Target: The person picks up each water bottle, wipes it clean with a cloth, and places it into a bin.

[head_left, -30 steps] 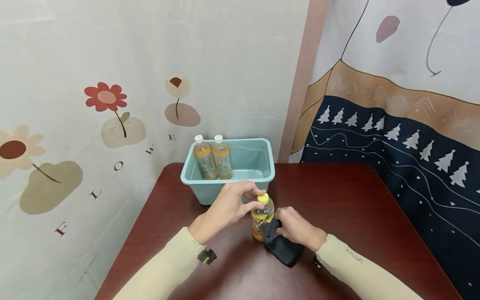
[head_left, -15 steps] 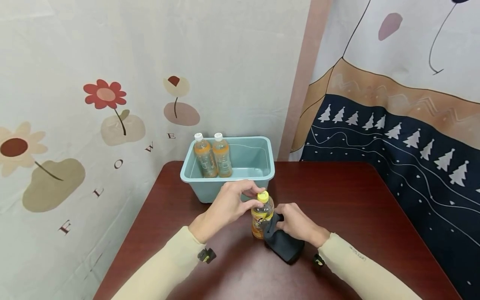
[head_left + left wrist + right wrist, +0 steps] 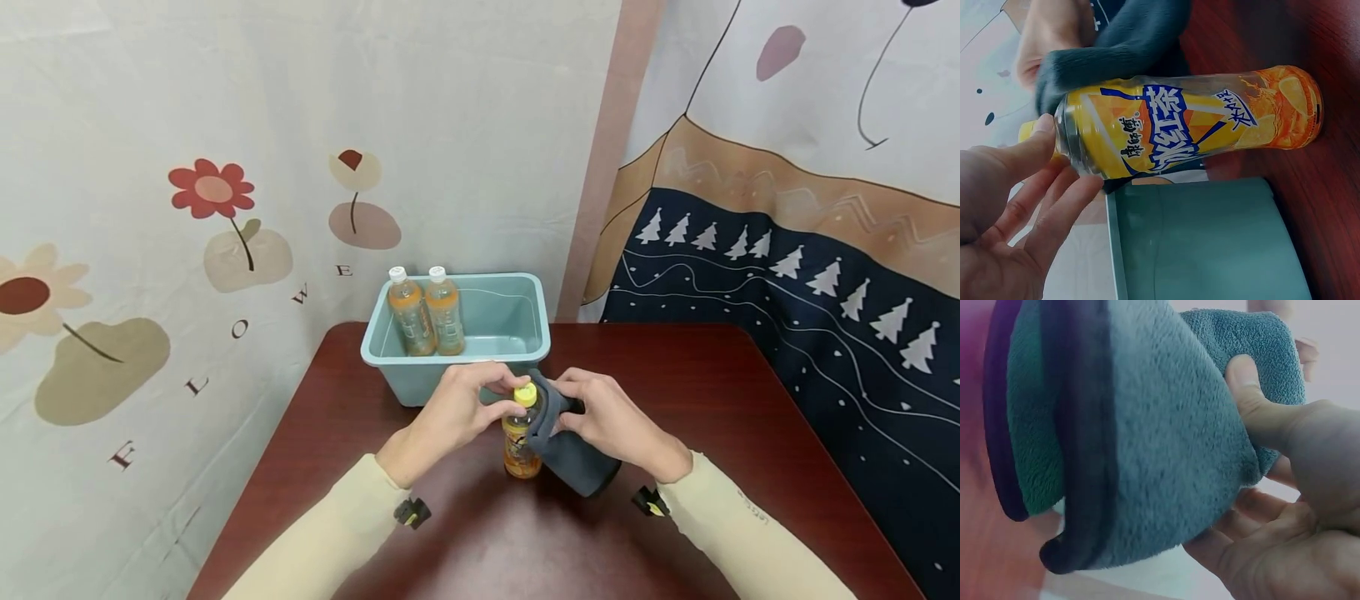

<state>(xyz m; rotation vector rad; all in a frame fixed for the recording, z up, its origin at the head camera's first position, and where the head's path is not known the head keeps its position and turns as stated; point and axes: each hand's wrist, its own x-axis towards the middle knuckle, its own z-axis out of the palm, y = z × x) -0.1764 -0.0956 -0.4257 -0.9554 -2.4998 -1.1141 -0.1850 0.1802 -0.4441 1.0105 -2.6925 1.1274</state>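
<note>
An iced tea bottle (image 3: 521, 450) with a yellow cap and yellow label stands on the table in front of the tub. My left hand (image 3: 471, 404) pinches it at the cap and neck, thumb on one side and fingers on the other, as the left wrist view shows. My right hand (image 3: 611, 417) grips a folded dark grey-green cloth (image 3: 1166, 437) between thumb and fingers. One folded edge of the cloth lies against the bottle's right side near the neck; the rest hangs down off to the right.
Behind the hands stands a light blue tub (image 3: 498, 360). Two white-capped bottles (image 3: 446, 321) lean upright in its left side. The dark red table (image 3: 667, 375) reaches back to a patterned curtain (image 3: 487, 125).
My right hand has risen with the cloth from the bottle's lower side to near its neck, lifting the cloth's hanging end. My left hand stays at the cap.
</note>
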